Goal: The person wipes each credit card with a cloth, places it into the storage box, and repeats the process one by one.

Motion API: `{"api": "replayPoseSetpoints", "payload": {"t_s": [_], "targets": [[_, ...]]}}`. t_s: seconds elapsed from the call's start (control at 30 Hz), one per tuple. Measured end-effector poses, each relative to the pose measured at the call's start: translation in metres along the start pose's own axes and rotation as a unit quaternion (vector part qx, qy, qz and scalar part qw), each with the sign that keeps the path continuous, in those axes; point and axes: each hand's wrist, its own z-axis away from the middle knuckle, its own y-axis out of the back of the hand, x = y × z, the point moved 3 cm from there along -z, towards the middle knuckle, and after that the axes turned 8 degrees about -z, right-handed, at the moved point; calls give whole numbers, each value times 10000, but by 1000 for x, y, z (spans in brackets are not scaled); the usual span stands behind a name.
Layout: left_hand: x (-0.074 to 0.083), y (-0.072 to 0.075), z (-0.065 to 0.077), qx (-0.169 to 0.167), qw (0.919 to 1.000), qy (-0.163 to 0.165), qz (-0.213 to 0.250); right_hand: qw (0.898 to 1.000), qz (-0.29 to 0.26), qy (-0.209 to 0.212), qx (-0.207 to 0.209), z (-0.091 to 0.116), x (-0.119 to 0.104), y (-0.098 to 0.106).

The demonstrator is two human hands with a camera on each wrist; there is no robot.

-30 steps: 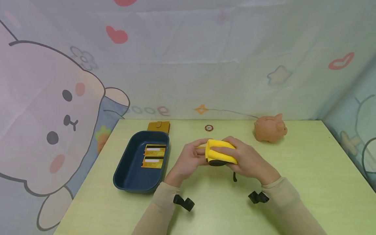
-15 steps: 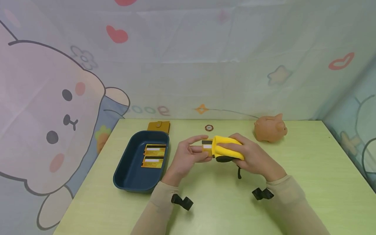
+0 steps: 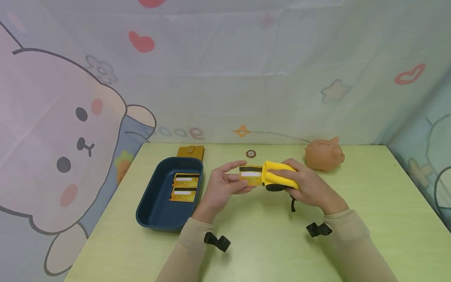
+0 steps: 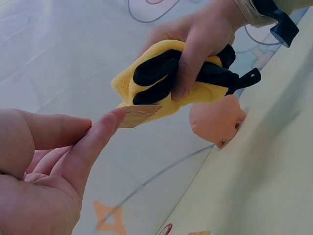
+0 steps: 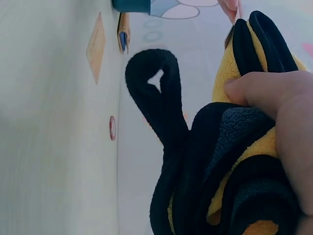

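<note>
My left hand [image 3: 220,188] pinches a gold card [image 3: 251,175] with a dark stripe and a white strip, between thumb and fingers. In my right hand [image 3: 311,186] is a folded, fluffy yellow cloth [image 3: 280,174] with black trim. The left wrist view shows the card [image 4: 139,115] reaching the cloth [image 4: 164,105]; its far end is hidden there. A black loop [image 5: 152,78] hangs off the cloth in the right wrist view. Both hands are held above the table.
Left stands a dark blue tray [image 3: 151,219] with two gold cards [image 3: 183,194]. Behind it lies a brown wallet [image 3: 193,152]. A round chip [image 3: 251,154] and a piggy bank [image 3: 323,154] are at the table's back. Another flat card-like piece [image 5: 96,49] lies on the table.
My right hand has moved to the right with the cloth, away from my left hand. More of the card now shows between them. The left hand has shifted slightly left.
</note>
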Motion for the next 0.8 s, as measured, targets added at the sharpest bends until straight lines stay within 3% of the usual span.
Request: {"api": "replayPoseSetpoints", "payload": {"t_s": [0.47, 0.8], "targets": [[-1, -4, 1, 236, 9992, 143, -275, 9973, 642, -7, 349, 5, 10, 4], [5, -2, 6, 325, 9949, 188, -940, 9963, 427, -196, 726, 7, 14, 11]]}}
